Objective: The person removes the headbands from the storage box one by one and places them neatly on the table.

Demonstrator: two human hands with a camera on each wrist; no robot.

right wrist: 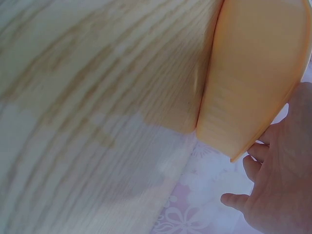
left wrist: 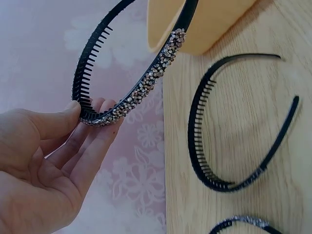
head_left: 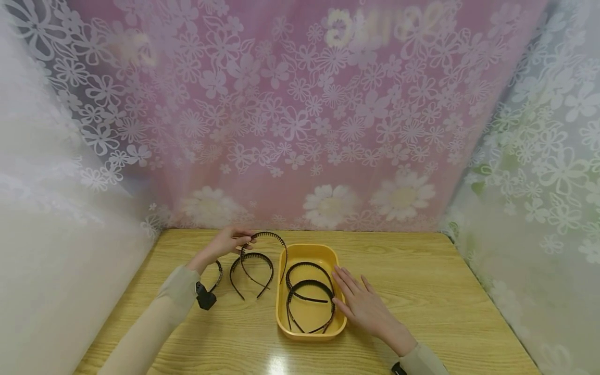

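With the thumb and fingers of my left hand (head_left: pixel 225 244) I pinch a curved black toothed headband (left wrist: pixel 155 73) crusted with glittering stones, holding it up near the back edge of the pale wood-grain surface (head_left: pixel 403 260). In the head view, one end of the band crosses the left rim of the rounded, rectangular yellow tray (head_left: pixel 311 336); I cannot tell whether they touch. The tray sits near the middle of the surface, its far end toward the back edge.

My right hand (head_left: pixel 365 307) is at the tray's right side, its fingers extended and touching the rim, the outermost one standing apart from its neighbours.

Inside the tray, two black headbands overlap: a toothed far one (head_left: pixel 307 264) and a near one (head_left: pixel 311 282). Left of the tray, a plain-looking black toothed headband (left wrist: pixel 192 131) lies on the surface. Another black headband with sparkling trim (left wrist: pixel 248 222) lies closer to the left edge, partly hidden behind my left wrist.
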